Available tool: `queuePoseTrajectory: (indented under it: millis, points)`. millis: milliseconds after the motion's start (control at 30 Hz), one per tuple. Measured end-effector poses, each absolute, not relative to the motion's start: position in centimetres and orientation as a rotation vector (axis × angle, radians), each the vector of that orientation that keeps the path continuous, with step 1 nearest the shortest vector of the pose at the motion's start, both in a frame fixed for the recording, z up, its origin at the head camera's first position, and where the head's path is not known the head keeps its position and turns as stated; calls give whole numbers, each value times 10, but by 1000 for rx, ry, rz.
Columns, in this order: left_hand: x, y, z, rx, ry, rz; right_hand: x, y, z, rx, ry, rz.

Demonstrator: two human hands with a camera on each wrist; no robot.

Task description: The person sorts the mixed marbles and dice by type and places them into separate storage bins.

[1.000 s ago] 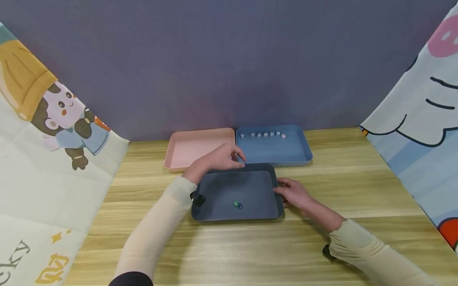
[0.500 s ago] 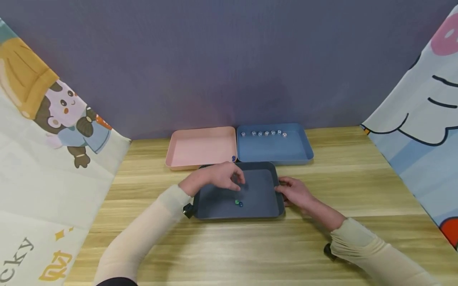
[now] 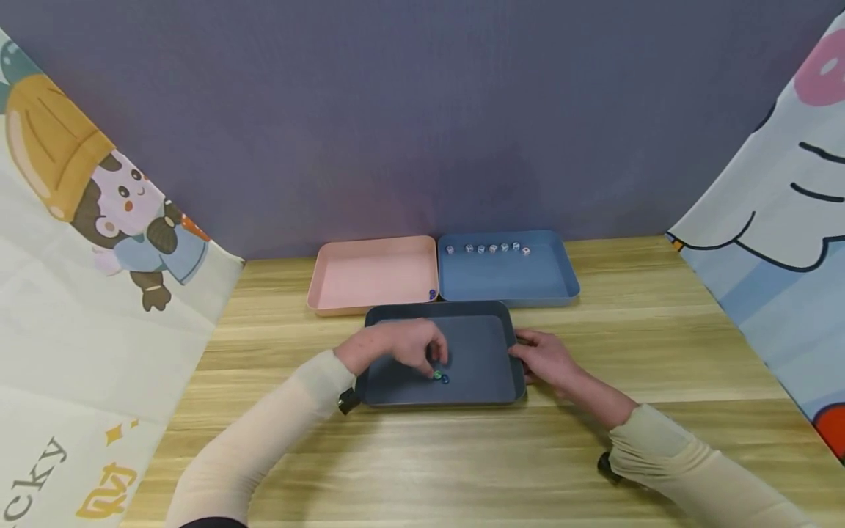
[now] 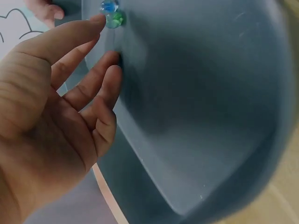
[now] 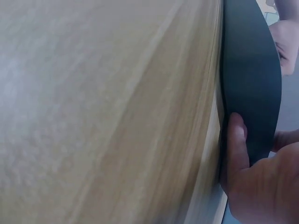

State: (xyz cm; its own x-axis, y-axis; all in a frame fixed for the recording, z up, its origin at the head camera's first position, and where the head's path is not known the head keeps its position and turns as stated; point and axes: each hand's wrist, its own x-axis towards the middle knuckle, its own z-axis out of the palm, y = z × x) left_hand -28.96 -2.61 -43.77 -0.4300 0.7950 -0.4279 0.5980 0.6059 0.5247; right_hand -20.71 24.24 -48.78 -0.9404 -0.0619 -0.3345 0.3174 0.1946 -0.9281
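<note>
A dark grey tray (image 3: 472, 345) lies on the wooden table, with a small translucent green piece (image 3: 437, 375) and a small blue piece (image 3: 445, 379) side by side in it. My left hand (image 3: 412, 345) reaches down over the tray, thumb tip right at the green piece. In the left wrist view its fingers (image 4: 103, 81) are loosely bent and nothing shows between them. The tip of the index finger is partly hidden behind the thumb. My right hand (image 3: 544, 357) grips the tray's right side, thumb at the rim and a fingertip (image 5: 237, 128) against the outer wall.
Behind stand a pink tray (image 3: 370, 275) with small dark blue pieces (image 3: 432, 294) in its near right corner, and a blue tray (image 3: 508, 279) with a row of several white dice-like cubes (image 3: 493, 248). A grey-blue backdrop (image 3: 422, 125) and printed cloths (image 3: 759, 220) border the table.
My left hand has moved from the pink tray's right corner back over the dark tray and down to the green piece. Dark blue pieces show in that corner. My right hand keeps its hold.
</note>
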Motion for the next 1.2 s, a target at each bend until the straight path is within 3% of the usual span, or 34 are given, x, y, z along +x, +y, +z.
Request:
queuePoseTrajectory:
  millis: [767, 1200]
  points:
    - [-288, -22, -448, 1139, 2241, 279, -206, 242, -486, 231, 2169, -1797]
    - [-300, -30, -438, 1183, 2396, 457, -205, 244, -487, 219, 2163, -1779]
